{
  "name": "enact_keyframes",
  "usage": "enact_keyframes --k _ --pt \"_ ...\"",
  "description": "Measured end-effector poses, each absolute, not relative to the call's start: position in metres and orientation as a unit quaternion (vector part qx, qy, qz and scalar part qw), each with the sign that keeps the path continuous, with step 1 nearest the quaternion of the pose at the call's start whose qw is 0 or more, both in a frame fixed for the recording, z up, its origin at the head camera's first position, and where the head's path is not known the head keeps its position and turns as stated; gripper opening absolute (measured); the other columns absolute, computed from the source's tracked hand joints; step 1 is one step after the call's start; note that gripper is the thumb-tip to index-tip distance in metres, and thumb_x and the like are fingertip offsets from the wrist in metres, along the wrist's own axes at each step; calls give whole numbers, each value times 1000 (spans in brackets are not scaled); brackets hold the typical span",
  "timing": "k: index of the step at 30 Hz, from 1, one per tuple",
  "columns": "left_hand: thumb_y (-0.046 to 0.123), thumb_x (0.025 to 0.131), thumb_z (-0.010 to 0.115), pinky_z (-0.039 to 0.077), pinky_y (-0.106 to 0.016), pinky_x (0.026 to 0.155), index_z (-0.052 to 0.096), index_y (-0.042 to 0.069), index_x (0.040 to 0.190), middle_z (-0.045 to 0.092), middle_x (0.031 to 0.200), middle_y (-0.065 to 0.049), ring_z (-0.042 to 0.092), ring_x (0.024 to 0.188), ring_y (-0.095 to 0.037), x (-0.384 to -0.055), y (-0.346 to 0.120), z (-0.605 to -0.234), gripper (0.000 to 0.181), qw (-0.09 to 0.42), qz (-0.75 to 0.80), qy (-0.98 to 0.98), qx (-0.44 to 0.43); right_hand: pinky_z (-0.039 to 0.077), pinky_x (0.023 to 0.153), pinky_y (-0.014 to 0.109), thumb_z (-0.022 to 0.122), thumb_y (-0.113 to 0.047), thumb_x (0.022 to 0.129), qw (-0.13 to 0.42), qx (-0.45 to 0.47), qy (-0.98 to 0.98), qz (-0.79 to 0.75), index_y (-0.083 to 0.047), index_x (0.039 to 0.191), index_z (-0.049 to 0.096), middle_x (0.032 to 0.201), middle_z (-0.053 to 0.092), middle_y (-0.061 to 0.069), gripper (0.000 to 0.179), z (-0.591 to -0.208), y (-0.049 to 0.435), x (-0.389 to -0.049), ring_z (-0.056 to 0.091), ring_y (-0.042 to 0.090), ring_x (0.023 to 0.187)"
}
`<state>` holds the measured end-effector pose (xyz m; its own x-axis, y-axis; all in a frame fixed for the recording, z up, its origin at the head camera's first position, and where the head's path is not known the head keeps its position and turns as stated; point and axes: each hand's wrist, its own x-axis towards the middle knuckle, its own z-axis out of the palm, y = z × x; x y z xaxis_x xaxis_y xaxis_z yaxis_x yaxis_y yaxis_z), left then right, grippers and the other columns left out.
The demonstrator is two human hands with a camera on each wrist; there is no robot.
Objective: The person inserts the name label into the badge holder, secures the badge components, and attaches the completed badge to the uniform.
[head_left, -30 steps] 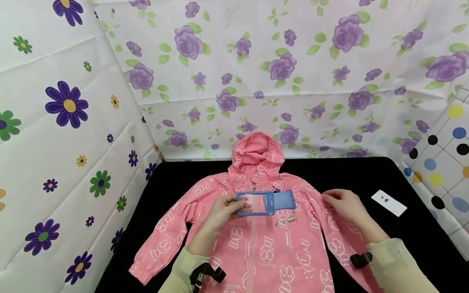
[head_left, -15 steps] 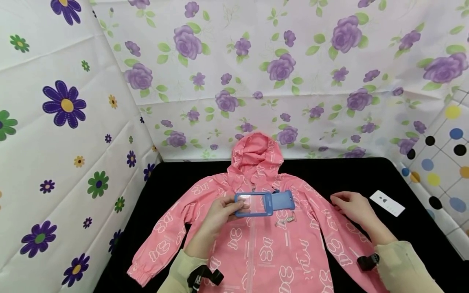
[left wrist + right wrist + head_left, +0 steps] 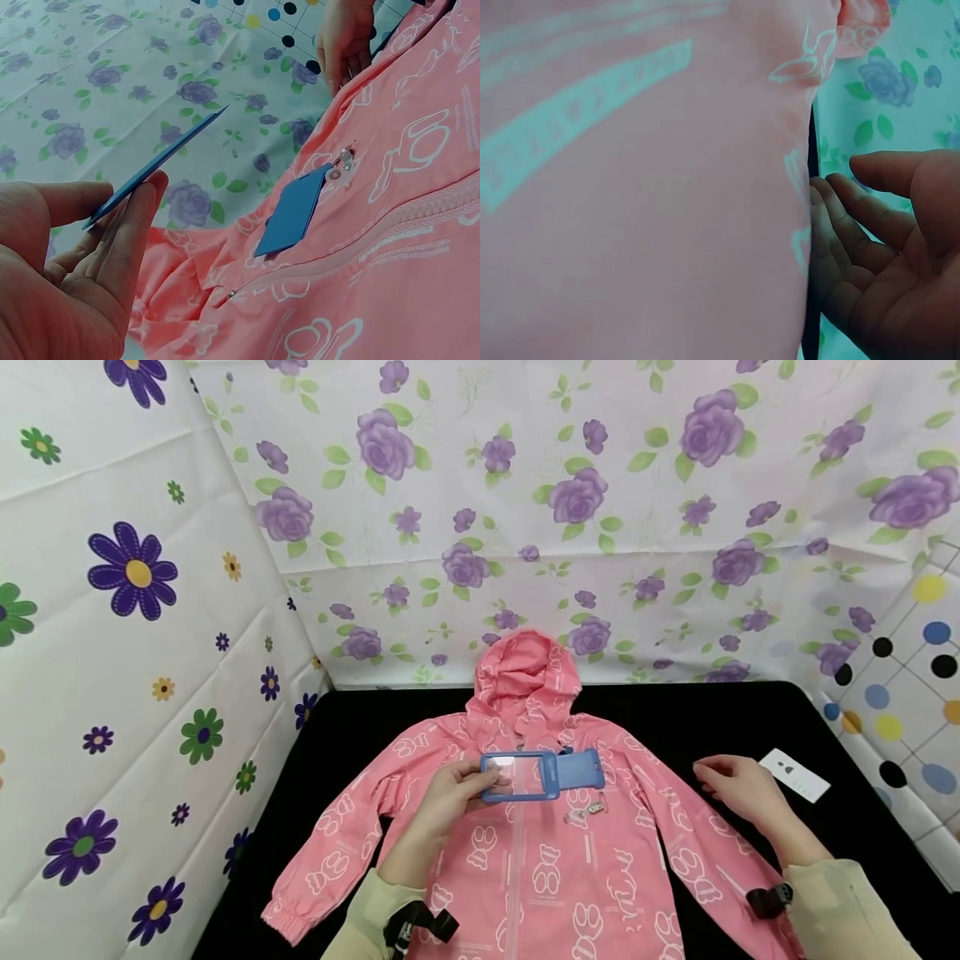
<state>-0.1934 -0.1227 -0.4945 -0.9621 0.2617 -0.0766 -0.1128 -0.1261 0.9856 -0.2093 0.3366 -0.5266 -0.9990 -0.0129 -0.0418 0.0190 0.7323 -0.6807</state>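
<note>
A clear-windowed phone pouch point(image 3: 517, 794) with a blue frame is pinched at its left end by my left hand point(image 3: 448, 793), above the jacket's chest. In the left wrist view the pouch point(image 3: 161, 161) appears edge-on between thumb and fingers. A flat blue piece point(image 3: 292, 211) lies on the pink hooded jacket point(image 3: 551, 868), beside a small metal charm point(image 3: 596, 807); in the head view this blue piece point(image 3: 581, 771) lines up with the pouch's right end. My right hand point(image 3: 742, 785) holds nothing, its fingers loosely bent beside the jacket's sleeve point(image 3: 686, 827).
A white card point(image 3: 795, 775) with small dark marks lies at the right on the black tabletop point(image 3: 390, 703). Floral cloth point(image 3: 465, 527) hangs behind, and a flowered cloth point(image 3: 150, 677) covers the left side. Dotted cloth point(image 3: 915, 710) stands at the right.
My right hand has left the jacket's sleeve and moved right, towards the white card. The left hand with the phone pouch has stayed nearly still.
</note>
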Motion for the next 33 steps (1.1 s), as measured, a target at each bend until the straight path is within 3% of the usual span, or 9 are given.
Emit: enact_keyframes --k 10,17,24,33 --pt "19 95 69 60 -34 78 60 -12 120 74 99 -16 72 96 -26 -193 -124 -496 41 122 750 648 56 58 69 34 54 -39 103 27 2 934 -356 1 130 62 112 68 19 49 -530 356 -202 69 26 89" --pt "19 95 69 60 -34 77 62 -11 120 74 99 -15 72 95 -26 -194 -122 -497 39 123 748 650 55 55 64 34 56 -39 101 13 -3 947 -320 1 126 64 100 71 14 48 -525 372 -200 69 23 81" --pt "20 96 69 60 -34 79 64 -6 119 74 98 -15 72 96 -28 -194 -119 -497 35 126 744 654 57 49 74 59 61 -41 98 -18 -3 970 -244 1 124 66 112 67 26 49 -522 401 -201 61 49 99" --pt "16 97 67 59 -37 81 62 -8 119 73 99 -18 72 96 -29 -195 -117 -498 33 131 751 644 64 48 71 64 67 -33 94 -16 -7 982 -186 6 128 59 120 60 35 53 -526 437 -198 58 55 100"
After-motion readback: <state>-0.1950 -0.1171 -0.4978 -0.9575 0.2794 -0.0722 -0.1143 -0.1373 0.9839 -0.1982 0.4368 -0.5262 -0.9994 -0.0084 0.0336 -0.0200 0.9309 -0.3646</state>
